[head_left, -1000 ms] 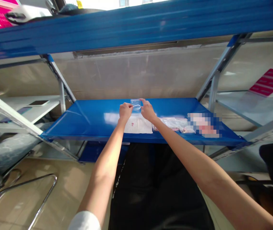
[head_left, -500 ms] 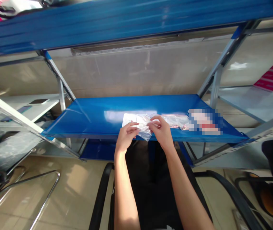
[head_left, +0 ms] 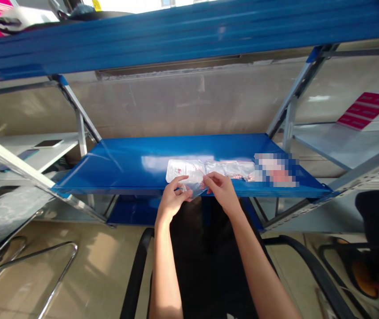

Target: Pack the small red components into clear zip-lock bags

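Note:
A clear plastic bag (head_left: 196, 184) is stretched between my two hands at the front edge of the blue shelf. My left hand (head_left: 173, 197) pinches its left side between thumb and fingers. At the upper right of the bag, the fingertips of my right hand (head_left: 220, 188) are pressed together on it. Just behind the bag lies a white card (head_left: 177, 168) with small red marks, partly covered. To the right, flat clear bags (head_left: 231, 169) with small reddish contents rest on the shelf. Whether the held bag contains anything is hard to tell.
The blue shelf (head_left: 126, 161) is framed by slanted metal posts. A pixelated patch (head_left: 275, 170) covers something at its right. Above runs a blue upper shelf (head_left: 176, 33). A pink-and-white box (head_left: 365, 110) stands on the right rack, flat devices (head_left: 48, 144) on the left. Chair armrests flank me.
Both hands have come slightly lower and nearer to me with the bag, uncovering more of the white card. The view has shifted a little.

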Demonstrator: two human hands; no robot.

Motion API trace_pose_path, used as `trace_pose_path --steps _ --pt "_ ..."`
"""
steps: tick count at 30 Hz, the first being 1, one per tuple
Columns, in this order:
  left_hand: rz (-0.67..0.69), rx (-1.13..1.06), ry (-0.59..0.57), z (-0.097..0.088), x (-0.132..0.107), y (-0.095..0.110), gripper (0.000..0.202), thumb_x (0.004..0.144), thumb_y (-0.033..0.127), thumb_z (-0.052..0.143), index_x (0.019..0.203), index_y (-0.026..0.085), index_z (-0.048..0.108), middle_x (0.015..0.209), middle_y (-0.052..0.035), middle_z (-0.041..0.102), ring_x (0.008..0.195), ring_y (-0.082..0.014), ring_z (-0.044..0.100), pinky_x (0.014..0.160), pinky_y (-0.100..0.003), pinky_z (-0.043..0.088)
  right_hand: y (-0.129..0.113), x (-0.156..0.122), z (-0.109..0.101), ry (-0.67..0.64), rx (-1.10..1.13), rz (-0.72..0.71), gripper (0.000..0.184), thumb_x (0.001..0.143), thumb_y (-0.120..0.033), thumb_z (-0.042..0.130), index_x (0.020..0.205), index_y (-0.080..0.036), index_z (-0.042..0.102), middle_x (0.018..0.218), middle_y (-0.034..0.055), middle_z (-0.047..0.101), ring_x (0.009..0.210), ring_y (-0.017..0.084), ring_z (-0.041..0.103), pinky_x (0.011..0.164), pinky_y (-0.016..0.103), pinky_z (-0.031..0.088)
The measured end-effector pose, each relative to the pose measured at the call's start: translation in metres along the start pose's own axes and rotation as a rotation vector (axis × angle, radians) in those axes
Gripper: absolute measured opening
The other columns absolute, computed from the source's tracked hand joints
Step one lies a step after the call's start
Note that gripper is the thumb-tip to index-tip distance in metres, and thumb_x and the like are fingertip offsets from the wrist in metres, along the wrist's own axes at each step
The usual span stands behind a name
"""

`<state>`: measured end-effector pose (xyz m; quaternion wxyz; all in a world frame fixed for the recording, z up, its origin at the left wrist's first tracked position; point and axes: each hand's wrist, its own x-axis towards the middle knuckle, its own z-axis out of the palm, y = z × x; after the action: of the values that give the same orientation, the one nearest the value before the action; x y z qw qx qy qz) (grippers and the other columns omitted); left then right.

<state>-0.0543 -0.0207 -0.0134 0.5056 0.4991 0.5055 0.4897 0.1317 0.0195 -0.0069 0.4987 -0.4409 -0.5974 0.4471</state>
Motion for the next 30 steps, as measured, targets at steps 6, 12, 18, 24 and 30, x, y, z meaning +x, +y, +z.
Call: trace_pose_path --steps 6,12,18,24,30 --pt "0.231 0.791 0.258 0.021 -0.015 0.027 0.068 0.076 0.027 0.084 0.140 0.026 0.062 0.148 -0.0170 0.058 0.139 -0.0379 0.054 0.111 -0.050 0.047 0.005 0.001 0.008 -0.005 0.033 0.062 0.033 0.083 -0.055 0.072 0.083 -0.022 0.069 0.078 0.0065 0.077 0.076 0.026 0.075 0.059 0.031 0.054" --pt "0.202 0.930 0.288 0.036 -0.010 0.034 0.061 0.088 0.031 0.071 0.147 0.023 0.056 0.137 -0.0181 0.065 0.134 -0.0372 0.058 0.112 -0.051 0.044 -0.002 -0.005 0.025 -0.080 0.012 -0.030 0.031 0.091 -0.052 0.067 0.082 -0.022 0.071 0.082 0.0054 0.079 0.081 0.025 0.075 0.073 0.033 0.056" --pt "0.218 0.794 0.277 0.020 -0.007 0.025 0.059 0.085 0.034 0.073 0.141 0.023 0.061 0.128 -0.0139 0.067 0.124 -0.0327 0.065 0.103 -0.041 0.051 -0.009 -0.009 0.029 -0.084 -0.079 -0.053 0.034 0.095 -0.052 0.062 0.083 -0.022 0.073 0.080 0.0035 0.077 0.079 0.024 0.073 0.071 0.031 0.051" --pt "0.214 0.750 0.266 0.012 -0.001 0.017 0.060 0.081 0.032 0.077 0.138 0.020 0.063 0.121 -0.0115 0.068 0.114 -0.0296 0.068 0.099 -0.040 0.053 -0.005 -0.008 0.031 -0.134 -0.154 -0.098 0.040 0.100 -0.052 0.056 0.085 -0.020 0.076 0.075 0.0023 0.074 0.067 0.020 0.065 0.063 0.028 0.046" --pt "0.219 0.774 0.252 0.008 -0.003 0.020 0.062 0.083 0.037 0.077 0.140 0.019 0.061 0.116 -0.0100 0.067 0.114 -0.0287 0.066 0.099 -0.041 0.051 -0.012 -0.005 0.028 -0.125 -0.261 -0.157 0.034 0.100 -0.041 0.057 0.085 -0.019 0.078 0.080 0.0036 0.078 0.076 0.022 0.072 0.070 0.028 0.046"
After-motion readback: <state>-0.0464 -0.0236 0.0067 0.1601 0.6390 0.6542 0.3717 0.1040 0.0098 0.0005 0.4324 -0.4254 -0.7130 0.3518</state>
